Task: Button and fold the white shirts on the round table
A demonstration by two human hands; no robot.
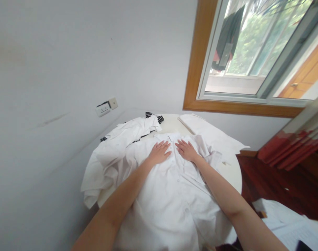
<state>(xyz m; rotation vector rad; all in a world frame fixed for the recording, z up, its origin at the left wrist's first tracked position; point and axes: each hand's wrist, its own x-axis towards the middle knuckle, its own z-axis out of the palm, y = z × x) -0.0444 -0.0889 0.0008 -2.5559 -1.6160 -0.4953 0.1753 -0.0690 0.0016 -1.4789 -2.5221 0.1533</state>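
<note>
A white buttoned shirt (172,198) is spread over a round, pale table (234,174), its collar end away from me and its lower part hanging toward me. My left hand (160,152) lies flat on the upper left of the shirt front, fingers stretched out. On the other side of the button line, my right hand (186,150) rests flat too, fingers slightly apart. Neither hand grips the cloth. Creases run across the fabric around both forearms.
Crumpled white clothing (117,139) with a black striped piece (155,116) lies at the table's left. Folded white cloth (211,130) is at the back right. A wall socket (103,110), a wood-framed window (191,101) and a red-and-white curtain (287,146) surround it. White items (292,223) sit lower right.
</note>
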